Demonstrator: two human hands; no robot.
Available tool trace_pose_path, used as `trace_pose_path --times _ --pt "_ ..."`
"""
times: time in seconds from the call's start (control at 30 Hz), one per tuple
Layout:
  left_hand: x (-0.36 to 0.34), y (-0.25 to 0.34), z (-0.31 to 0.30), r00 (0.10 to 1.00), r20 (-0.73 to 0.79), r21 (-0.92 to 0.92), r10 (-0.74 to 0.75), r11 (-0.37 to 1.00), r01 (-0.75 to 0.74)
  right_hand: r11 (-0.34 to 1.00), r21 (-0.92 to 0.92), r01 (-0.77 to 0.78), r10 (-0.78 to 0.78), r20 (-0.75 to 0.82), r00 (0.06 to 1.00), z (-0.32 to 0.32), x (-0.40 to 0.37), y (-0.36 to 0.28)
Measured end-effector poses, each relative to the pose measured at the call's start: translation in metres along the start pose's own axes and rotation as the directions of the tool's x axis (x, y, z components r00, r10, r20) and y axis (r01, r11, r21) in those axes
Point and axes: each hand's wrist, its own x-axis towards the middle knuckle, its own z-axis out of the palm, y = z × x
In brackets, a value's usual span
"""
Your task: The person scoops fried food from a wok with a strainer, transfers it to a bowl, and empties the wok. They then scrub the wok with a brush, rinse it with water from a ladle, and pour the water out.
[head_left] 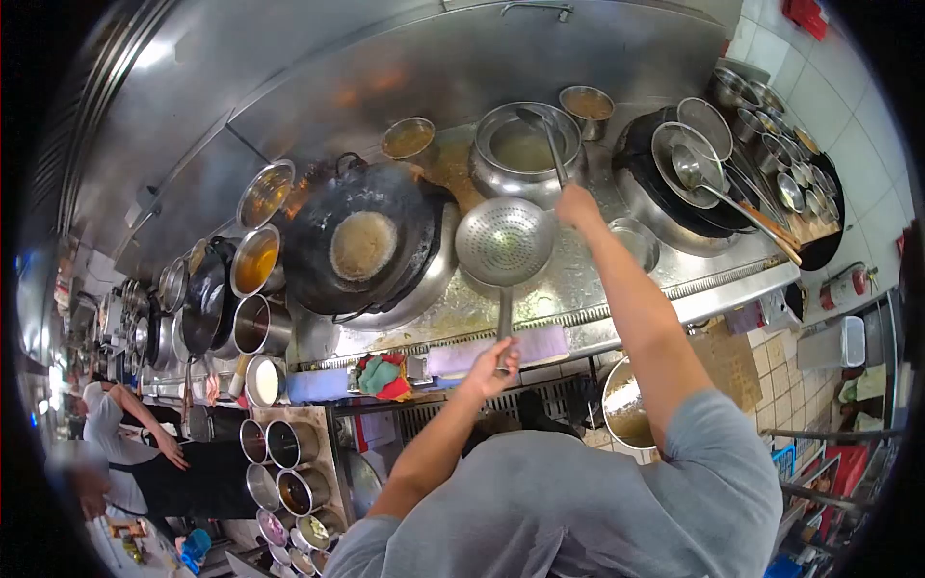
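Note:
My left hand (pixel 493 368) is wrapped round the handle of a perforated metal strainer (pixel 506 241), which is held over the steel counter. Farther up, my right hand (pixel 578 205) grips the handle of a ladle (pixel 554 144), its dark bowl end over a round steel pot (pixel 525 173) of cloudy liquid. To the left of the strainer, a large black wok (pixel 313 231) on the stove holds bubbling, pale brown liquid (pixel 363 246). The strainer and the wok look apart.
Small bowls of sauce (pixel 409 139) and orange liquid (pixel 254 262) stand around the wok. At the right is another wok with a strainer and ladle (pixel 696 169). Folded cloths (pixel 498 351) lie along the counter's front edge. A co-worker's arm (pixel 145 414) shows at the far left.

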Motion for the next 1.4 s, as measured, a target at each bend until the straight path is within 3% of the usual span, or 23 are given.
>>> trace_pose_path --times 0.03,0.07,0.1,0.13,0.17,0.2,0.23,0.3,0.33,0.4,0.43,0.47,0.5,0.53,0.57,0.6,0.63,0.7,0.77,0.9,0.97,1.17,1.4 --pt "-0.005 -0.009 0.009 0.999 -0.044 0.056 -0.014 0.998 0.016 1.0 -0.001 0.006 -0.005 0.111 0.994 0.007 0.027 0.002" --pt "-0.011 -0.014 0.012 0.996 -0.088 0.11 -0.026 0.993 0.035 1.0 0.005 0.012 -0.012 0.112 0.994 0.005 0.041 -0.003" --pt "-0.015 -0.016 0.004 0.996 -0.091 0.11 -0.016 0.994 0.026 0.839 0.477 -0.261 0.113 0.316 0.942 0.004 0.052 -0.008" --pt "-0.019 -0.018 -0.009 0.988 -0.096 0.232 -0.121 0.963 0.14 0.418 0.739 -0.529 0.1 0.541 0.835 0.004 0.061 -0.014" --pt "-0.027 -0.022 -0.022 0.968 -0.115 0.346 -0.225 0.904 0.251 0.423 0.739 -0.525 0.09 0.543 0.835 0.0 0.065 -0.013" --pt "-0.044 -0.024 -0.034 0.977 -0.112 0.447 -0.181 0.869 0.213 -0.108 0.746 -0.657 0.017 0.662 0.749 -0.006 0.07 -0.005" --pt "-0.065 -0.025 -0.048 0.985 -0.103 0.543 -0.136 0.822 0.17 -0.591 0.498 -0.635 -0.121 0.723 0.68 -0.013 0.076 -0.006" --pt "-0.085 -0.04 -0.119 0.983 -0.184 0.54 -0.013 0.834 0.112 -0.601 0.477 -0.641 -0.163 0.712 0.683 -0.036 0.052 -0.02" --pt "-0.103 -0.049 -0.15 0.946 -0.302 0.529 0.117 0.846 0.064 -0.614 0.454 -0.645 -0.23 0.679 0.697 -0.039 0.042 -0.024" --pt "-0.137 -0.076 -0.224 0.797 -0.484 0.581 0.363 0.813 -0.018 -0.644 0.391 -0.657 -0.32 0.643 0.696 -0.051 0.022 -0.032" --pt "-0.147 -0.104 -0.284 0.646 -0.57 0.599 0.509 0.795 -0.097 -0.645 0.39 -0.657 -0.313 0.65 0.693 -0.059 0.012 -0.04" --pt "-0.175 -0.111 -0.295 0.622 -0.669 0.613 0.407 0.776 0.152 -0.635 0.394 -0.664 -0.334 0.635 0.696 -0.067 0.003 -0.048" --pt "-0.195 -0.139 -0.356 0.684 -0.561 0.798 0.466 0.524 0.298 -0.627 0.396 -0.671 -0.355 0.621 0.699 -0.073 -0.004 -0.055" --pt "-0.214 -0.161 -0.399 0.734 -0.44 0.892 0.517 0.159 0.423 -0.627 0.395 -0.671 -0.348 0.628 0.695 -0.077 -0.008 -0.059" --pt "-0.234 -0.172 -0.412 0.769 -0.314 0.859 0.557 -0.18 0.48 -0.63 0.404 -0.664 -0.357 0.608 0.709 -0.079 -0.011 -0.061" --pt "-0.251 -0.191 -0.411 0.748 -0.417 0.864 0.516 -0.032 0.503 -0.631 0.412 -0.657 -0.367 0.588 0.721 -0.082 -0.014 -0.064" --pt "-0.254 -0.2 -0.404 0.708 -0.523 0.848 0.474 0.205 0.489 -0.628 0.411 -0.661 -0.364 0.596 0.716 -0.084 -0.017 -0.069" --pt "-0.254 -0.205 -0.382 0.632 -0.677 0.682 0.378 0.646 0.344 -0.593 0.395 -0.701 -0.409 0.602 0.686 -0.088 -0.022 -0.079" --pt "-0.24 -0.197 -0.357 0.603 -0.741 0.474 0.296 0.866 0.157 -0.57 0.4 -0.718 -0.409 0.62 0.67 -0.087 -0.023 -0.088" --pt "-0.201 -0.166 -0.324 0.618 -0.732 0.395 0.287 0.918 0.041 -0.521 0.386 -0.761 -0.435 0.648 0.626 -0.073 -0.009 -0.101" --pt "-0.186 -0.154 -0.314 0.62 -0.697 0.4 0.36 0.913 -0.08 -0.487 0.408 -0.772 -0.458 0.633 0.624 -0.061 0.001 -0.107" --pt "-0.205 -0.151 -0.315 0.59 -0.737 0.298 0.33 0.942 -0.155 -0.382 0.458 -0.803 -0.448 0.668 0.594 -0.036 0.026 -0.137" --pt "-0.241 -0.191 -0.344 0.544 -0.814 0.209 0.207 0.976 -0.058 -0.217 0.51 -0.832 -0.447 0.706 0.55 -0.006 0.072 -0.172"
